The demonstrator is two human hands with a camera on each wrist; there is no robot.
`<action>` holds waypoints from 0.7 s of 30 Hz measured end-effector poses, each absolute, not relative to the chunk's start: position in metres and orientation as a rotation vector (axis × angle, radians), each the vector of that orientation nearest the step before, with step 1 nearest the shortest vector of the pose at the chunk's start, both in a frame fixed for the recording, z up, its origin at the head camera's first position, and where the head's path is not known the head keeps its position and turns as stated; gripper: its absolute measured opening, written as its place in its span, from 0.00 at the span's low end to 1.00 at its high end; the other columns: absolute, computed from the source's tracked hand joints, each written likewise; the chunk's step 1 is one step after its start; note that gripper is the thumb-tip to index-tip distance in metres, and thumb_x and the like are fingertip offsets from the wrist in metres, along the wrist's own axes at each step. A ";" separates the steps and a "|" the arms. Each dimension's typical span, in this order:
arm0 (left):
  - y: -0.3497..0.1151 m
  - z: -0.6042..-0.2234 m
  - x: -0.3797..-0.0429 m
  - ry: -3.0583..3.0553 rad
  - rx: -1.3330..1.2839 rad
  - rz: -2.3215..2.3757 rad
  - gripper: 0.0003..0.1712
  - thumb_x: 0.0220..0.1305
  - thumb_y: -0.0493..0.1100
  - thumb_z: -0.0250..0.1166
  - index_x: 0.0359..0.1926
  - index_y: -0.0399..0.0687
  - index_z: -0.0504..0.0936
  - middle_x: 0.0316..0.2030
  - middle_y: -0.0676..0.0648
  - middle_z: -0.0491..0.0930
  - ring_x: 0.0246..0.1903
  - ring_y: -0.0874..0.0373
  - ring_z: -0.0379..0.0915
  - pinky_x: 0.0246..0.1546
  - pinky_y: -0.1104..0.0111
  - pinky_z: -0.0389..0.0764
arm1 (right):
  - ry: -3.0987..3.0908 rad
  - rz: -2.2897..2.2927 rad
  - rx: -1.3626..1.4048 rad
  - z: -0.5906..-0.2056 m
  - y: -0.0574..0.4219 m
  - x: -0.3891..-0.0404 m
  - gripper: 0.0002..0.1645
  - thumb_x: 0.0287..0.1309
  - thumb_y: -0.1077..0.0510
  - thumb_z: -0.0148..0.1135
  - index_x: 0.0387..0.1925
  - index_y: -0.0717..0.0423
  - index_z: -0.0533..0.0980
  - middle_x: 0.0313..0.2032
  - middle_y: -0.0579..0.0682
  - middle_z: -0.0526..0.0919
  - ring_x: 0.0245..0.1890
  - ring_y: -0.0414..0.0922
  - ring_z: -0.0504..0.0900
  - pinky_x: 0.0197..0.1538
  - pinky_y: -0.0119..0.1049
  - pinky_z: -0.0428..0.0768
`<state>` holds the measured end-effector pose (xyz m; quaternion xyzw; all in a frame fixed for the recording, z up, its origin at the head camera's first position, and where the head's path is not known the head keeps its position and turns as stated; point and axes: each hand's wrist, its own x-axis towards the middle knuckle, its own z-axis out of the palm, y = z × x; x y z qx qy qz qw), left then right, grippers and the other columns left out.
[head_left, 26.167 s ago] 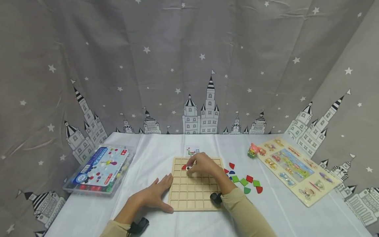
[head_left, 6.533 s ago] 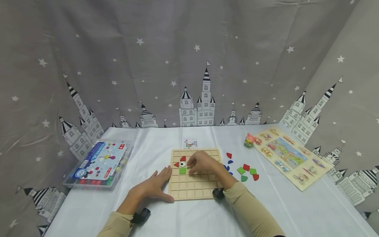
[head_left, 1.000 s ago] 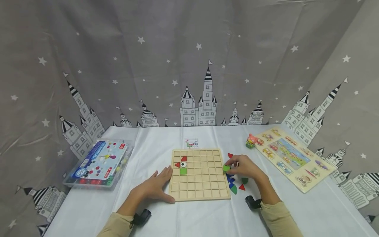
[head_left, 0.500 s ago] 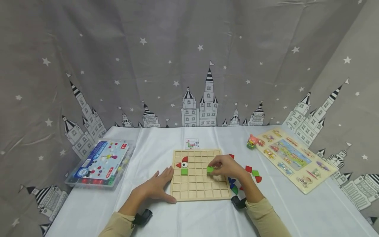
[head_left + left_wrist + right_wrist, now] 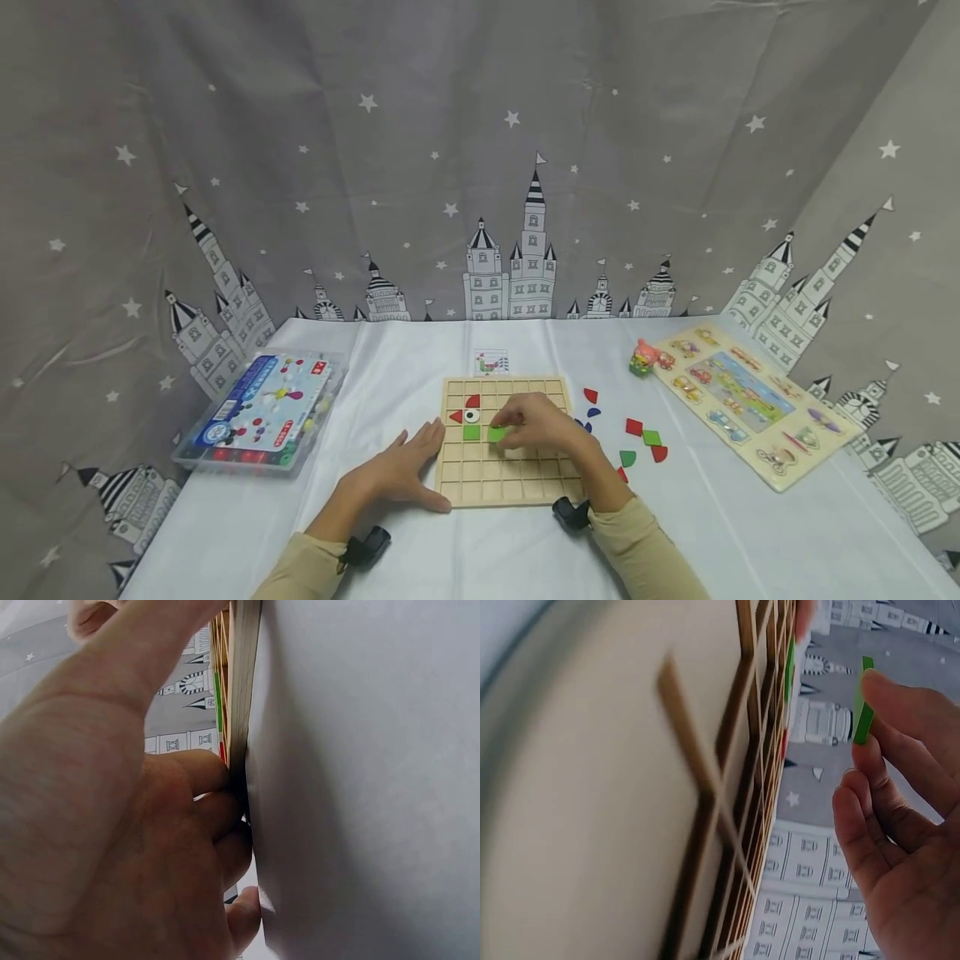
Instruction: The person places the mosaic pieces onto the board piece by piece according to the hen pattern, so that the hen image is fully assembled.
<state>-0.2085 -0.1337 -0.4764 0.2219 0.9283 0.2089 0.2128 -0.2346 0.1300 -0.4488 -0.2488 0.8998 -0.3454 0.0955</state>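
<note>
In the head view, a wooden board point(image 5: 510, 473) with little squares sits on the white cloth point(image 5: 420, 550). Left of the board is a clear plastic box point(image 5: 279, 467); the writing on its label point(image 5: 273, 400) is too small to read. Behind the board is a little picture card point(image 5: 491, 362) with a bird on it, its details fuzzy. The right hand point(image 5: 538, 421) pinches a green square point(image 5: 496, 434) over the board, and its fingers hide part of that square. On the board, near its left edge, are a red triangle point(image 5: 456, 416), a black-and-white eye piece point(image 5: 472, 416), a red rounded piece point(image 5: 473, 402) and another green tile point(image 5: 471, 432). The left hand point(image 5: 401, 471) is spread out loosely, touching the board's left side. Right of the board lie loose pieces point(image 5: 633, 427); the right arm covers part of one red one. In the left wrist view, the thumb is cut off at the top and some fingertips are hidden by the board's edge. In the right wrist view, thumb and finger hold the green square apart from the board, which is blurry up close and cut off.
</note>
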 end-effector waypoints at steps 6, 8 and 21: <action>-0.133 -0.476 -0.209 2.573 0.620 0.588 0.73 0.39 0.67 0.77 0.76 0.39 0.48 0.77 0.41 0.45 0.77 0.48 0.39 0.77 0.48 0.40 | 2.662 -0.957 -0.736 -0.454 0.112 -0.235 0.17 0.43 0.57 0.77 0.39 0.52 0.86 0.35 0.42 0.84 0.35 0.38 0.76 0.41 0.29 0.79; -0.133 -0.477 -0.209 2.574 0.612 0.583 0.73 0.38 0.68 0.76 0.76 0.40 0.48 0.77 0.42 0.45 0.78 0.48 0.39 0.78 0.48 0.40 | 2.642 -0.963 -0.732 -0.454 0.107 -0.234 0.17 0.43 0.58 0.77 0.40 0.53 0.86 0.35 0.42 0.84 0.33 0.36 0.76 0.38 0.27 0.79; -0.133 -0.478 -0.210 2.563 0.608 0.594 0.73 0.38 0.68 0.76 0.76 0.40 0.48 0.78 0.43 0.44 0.78 0.48 0.38 0.78 0.49 0.40 | 2.650 -0.845 -0.793 -0.460 0.092 -0.236 0.17 0.43 0.60 0.77 0.39 0.55 0.86 0.37 0.44 0.86 0.32 0.34 0.74 0.39 0.25 0.76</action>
